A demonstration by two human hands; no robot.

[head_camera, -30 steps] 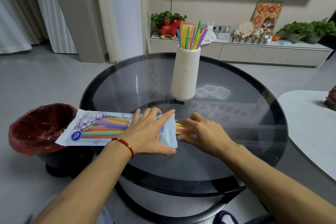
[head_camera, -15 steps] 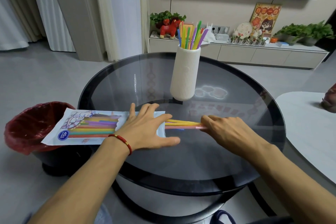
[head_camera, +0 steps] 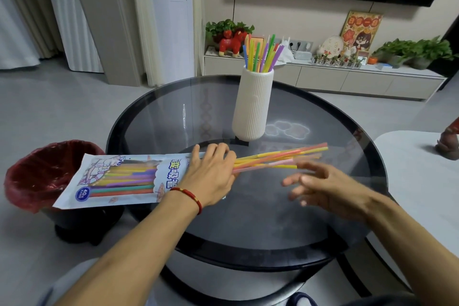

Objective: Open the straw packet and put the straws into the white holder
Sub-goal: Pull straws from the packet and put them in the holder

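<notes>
Left hand (head_camera: 211,176) presses flat on the straw packet (head_camera: 121,179) at the glass table's (head_camera: 310,231) left edge, a fan of straws (head_camera: 280,156) poking from under its fingers; right hand (head_camera: 323,185), blurred, fingers spread, holds nothing just beside their tips; white holder (head_camera: 253,104) stands behind

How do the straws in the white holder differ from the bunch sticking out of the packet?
The straws in the white holder stand nearly upright, fanned out; the bunch sticking out of the packet lies almost flat over the glass table. The holder's include green, blue and purple; the bunch shows mostly yellow, orange and pink. Both are thin and colourful.
</notes>
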